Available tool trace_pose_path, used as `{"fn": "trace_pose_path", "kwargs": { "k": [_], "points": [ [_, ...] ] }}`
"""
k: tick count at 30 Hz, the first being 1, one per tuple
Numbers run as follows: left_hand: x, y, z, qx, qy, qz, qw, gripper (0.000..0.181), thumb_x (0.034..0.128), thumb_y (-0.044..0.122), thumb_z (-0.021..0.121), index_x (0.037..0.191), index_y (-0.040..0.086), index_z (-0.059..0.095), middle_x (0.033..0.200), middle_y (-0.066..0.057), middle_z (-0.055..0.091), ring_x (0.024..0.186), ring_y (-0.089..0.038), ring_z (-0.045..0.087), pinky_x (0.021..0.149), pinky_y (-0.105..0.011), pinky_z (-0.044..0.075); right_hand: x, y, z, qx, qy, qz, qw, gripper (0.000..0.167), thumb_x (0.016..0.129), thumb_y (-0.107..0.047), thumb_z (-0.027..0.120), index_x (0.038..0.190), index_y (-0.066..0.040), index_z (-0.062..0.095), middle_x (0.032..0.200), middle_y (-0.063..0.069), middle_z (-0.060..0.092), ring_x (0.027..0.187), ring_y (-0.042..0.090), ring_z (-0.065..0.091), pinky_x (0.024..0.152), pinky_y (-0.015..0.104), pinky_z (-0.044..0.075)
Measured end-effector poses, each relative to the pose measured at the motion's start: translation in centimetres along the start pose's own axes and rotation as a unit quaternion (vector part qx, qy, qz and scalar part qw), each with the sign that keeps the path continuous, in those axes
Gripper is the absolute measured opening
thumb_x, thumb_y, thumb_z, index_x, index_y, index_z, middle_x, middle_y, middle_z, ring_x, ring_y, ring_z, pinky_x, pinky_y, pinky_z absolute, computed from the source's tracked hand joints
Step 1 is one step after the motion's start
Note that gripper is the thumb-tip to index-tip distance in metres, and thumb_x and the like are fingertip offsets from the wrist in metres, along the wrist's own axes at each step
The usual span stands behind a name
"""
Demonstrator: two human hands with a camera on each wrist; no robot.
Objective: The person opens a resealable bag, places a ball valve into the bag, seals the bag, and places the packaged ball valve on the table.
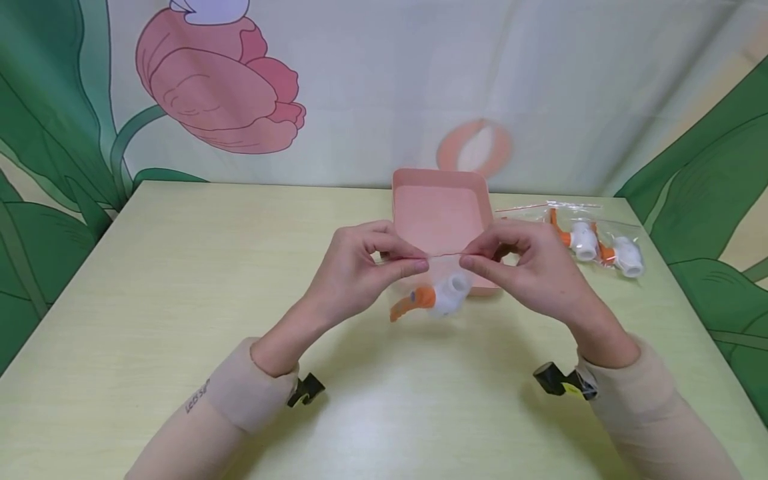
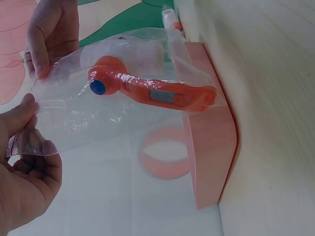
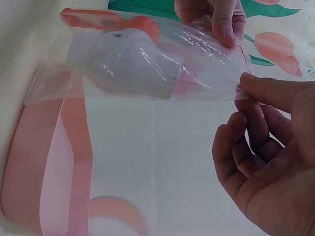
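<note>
A clear zip bag [image 2: 74, 120] with a red line along its top edge hangs between both hands. Inside it is a white plastic valve [image 1: 449, 295] with an orange lever handle [image 2: 167, 96], which bears a blue cap at its pivot. At one end of the bag's mouth, my left hand [image 1: 358, 270] pinches the edge between thumb and fingers. The opposite end is pinched by my right hand [image 1: 534, 267] in the same way. Whether the seal is closed I cannot tell. The bag hangs above the table, in front of the pink box's near side.
Behind the hands, an open shallow pink box [image 1: 441, 207] stands near the table's back edge. Right of it lie more bagged white valves [image 1: 585, 241] with orange handles. A printed cloth [image 1: 372, 93] with flowers and leaves hangs behind the pale wooden table [image 1: 180, 280].
</note>
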State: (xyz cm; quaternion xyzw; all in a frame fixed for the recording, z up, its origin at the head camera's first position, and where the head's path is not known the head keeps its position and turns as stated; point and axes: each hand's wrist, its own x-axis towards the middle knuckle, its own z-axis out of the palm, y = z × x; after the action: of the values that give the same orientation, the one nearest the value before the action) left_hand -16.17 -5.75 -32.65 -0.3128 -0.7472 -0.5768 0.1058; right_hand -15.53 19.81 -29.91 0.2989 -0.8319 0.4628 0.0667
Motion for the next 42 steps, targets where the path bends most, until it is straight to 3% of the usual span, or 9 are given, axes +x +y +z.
{"fn": "trace_pose_path", "kwargs": {
  "k": [7, 15, 19, 26, 33, 42],
  "points": [
    [0.1, 0.2, 0.1, -0.001, 0.006, 0.03, 0.9995, 0.008, 0.0806, 0.003, 0.087, 0.084, 0.008, 0.083, 0.077, 0.008, 0.068, 0.068, -0.013, 0.058, 0.058, -0.028, 0.045, 0.1, 0.1, 0.2, -0.004, -0.025, -0.02, 0.9995, 0.01, 0.091, -0.003, 0.077, 0.096, -0.012, 0.077, 0.085, -0.005, 0.067, 0.076, 0.015, 0.06, 0.067, 0.027, 0.053],
    [0.2, 0.4, 0.2, -0.01, 0.007, 0.033, 0.9994, 0.008, 0.0815, 0.002, 0.086, 0.086, 0.007, 0.083, 0.079, 0.006, 0.068, 0.071, -0.015, 0.057, 0.063, -0.03, 0.048, 0.3, 0.0, 0.9, -0.002, -0.021, -0.041, 0.9989, 0.012, 0.09, -0.004, 0.079, 0.094, -0.016, 0.078, 0.085, -0.009, 0.068, 0.078, 0.013, 0.061, 0.063, 0.028, 0.05],
    [0.2, 0.4, 0.2, 0.001, 0.0, 0.016, 0.9999, 0.006, 0.084, 0.004, 0.085, 0.088, 0.008, 0.082, 0.08, 0.005, 0.066, 0.074, -0.014, 0.057, 0.065, -0.03, 0.049, 0.4, -0.1, 1.0, -0.019, -0.01, -0.039, 0.999, 0.012, 0.089, -0.005, 0.08, 0.092, -0.016, 0.078, 0.083, -0.009, 0.067, 0.075, 0.012, 0.061, 0.062, 0.027, 0.05],
    [0.3, 0.5, -0.1, 0.012, -0.037, -0.04, 0.9984, 0.005, 0.0875, 0.01, 0.083, 0.091, 0.012, 0.082, 0.083, 0.004, 0.065, 0.077, -0.012, 0.061, 0.069, -0.033, 0.053, 0.4, -0.1, 1.2, -0.028, 0.002, -0.036, 0.999, 0.012, 0.088, -0.001, 0.08, 0.092, -0.012, 0.079, 0.082, -0.008, 0.065, 0.073, 0.013, 0.06, 0.061, 0.024, 0.048],
    [0.2, 0.5, -0.4, 0.023, -0.061, -0.063, 0.9959, 0.012, 0.0883, 0.017, 0.083, 0.1, 0.015, 0.08, 0.091, 0.008, 0.07, 0.084, -0.011, 0.064, 0.077, -0.033, 0.054, 0.2, -0.2, 1.1, -0.037, 0.018, -0.047, 0.998, 0.013, 0.087, 0.0, 0.081, 0.089, -0.013, 0.078, 0.079, -0.009, 0.065, 0.07, 0.014, 0.057, 0.06, 0.024, 0.045],
    [0.4, 0.6, -0.8, 0.0, -0.041, -0.074, 0.9964, 0.004, 0.0901, 0.015, 0.081, 0.091, 0.015, 0.077, 0.085, 0.008, 0.073, 0.086, -0.011, 0.068, 0.072, -0.036, 0.048, 0.1, -0.4, 0.8, -0.022, 0.032, -0.037, 0.9986, 0.01, 0.088, 0.002, 0.08, 0.089, -0.008, 0.077, 0.079, -0.005, 0.066, 0.068, 0.015, 0.056, 0.059, 0.023, 0.045]
  ]
}}
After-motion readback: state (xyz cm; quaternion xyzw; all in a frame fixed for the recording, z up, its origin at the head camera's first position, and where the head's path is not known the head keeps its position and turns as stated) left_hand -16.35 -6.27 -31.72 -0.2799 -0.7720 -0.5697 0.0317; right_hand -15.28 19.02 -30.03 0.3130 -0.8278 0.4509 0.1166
